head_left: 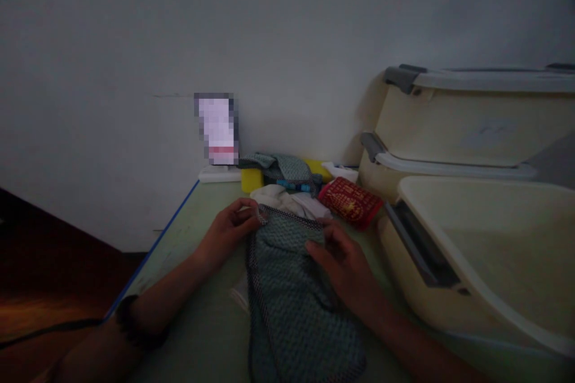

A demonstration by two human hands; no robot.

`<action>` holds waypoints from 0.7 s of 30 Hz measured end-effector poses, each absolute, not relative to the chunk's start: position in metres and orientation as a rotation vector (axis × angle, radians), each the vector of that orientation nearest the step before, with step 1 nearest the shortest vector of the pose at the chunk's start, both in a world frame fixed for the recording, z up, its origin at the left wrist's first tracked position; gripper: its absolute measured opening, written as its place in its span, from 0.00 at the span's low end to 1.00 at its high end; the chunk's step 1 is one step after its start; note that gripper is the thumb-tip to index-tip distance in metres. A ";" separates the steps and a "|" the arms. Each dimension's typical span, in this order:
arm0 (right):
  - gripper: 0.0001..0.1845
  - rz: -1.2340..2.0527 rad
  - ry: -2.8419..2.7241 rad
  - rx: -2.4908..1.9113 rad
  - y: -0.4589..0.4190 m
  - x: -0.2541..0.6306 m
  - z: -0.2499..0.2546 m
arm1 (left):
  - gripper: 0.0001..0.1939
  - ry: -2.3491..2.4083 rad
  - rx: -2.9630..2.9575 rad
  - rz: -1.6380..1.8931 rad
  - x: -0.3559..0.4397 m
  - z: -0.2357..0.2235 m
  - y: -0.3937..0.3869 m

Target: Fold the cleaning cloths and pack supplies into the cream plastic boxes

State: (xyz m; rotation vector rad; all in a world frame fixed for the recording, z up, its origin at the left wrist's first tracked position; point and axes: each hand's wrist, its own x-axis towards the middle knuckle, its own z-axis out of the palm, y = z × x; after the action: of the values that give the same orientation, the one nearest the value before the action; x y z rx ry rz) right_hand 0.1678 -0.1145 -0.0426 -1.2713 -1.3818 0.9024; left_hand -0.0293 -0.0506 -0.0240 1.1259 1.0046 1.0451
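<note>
A grey-green woven cloth [291, 287] with a dark checked border lies lengthwise in front of me, its near end running out of the bottom of the view. My left hand [233, 222] pinches its far left corner between thumb and fingers. At the far right corner, my right hand [336, 254] has its fingers bent around the edge, with the thumb on top of the cloth. Just beyond the cloth's far edge lies a crumpled white cloth [274, 196]. A red packet with gold print [349, 202] rests beyond my right hand.
An uncovered cream plastic bin [426, 191] stands on the right, with lidded bins [449, 125] stacked behind it. Another grey-green cloth [287, 167] and a yellow item [252, 180] lie near the wall. A phone [219, 128] leans there. The green table's blue edge [155, 245] runs along the left.
</note>
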 end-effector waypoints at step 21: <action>0.16 0.970 -1.452 -1.320 -0.119 0.166 -0.040 | 0.16 1.095 1.131 1.106 -0.027 -0.025 -0.052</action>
State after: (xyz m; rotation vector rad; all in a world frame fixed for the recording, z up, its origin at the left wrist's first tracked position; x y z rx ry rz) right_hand 0.1656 -0.1189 -0.0400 -1.3203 -1.4523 0.9697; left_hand -0.0271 -0.0517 -0.0254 1.1307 1.0947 1.1061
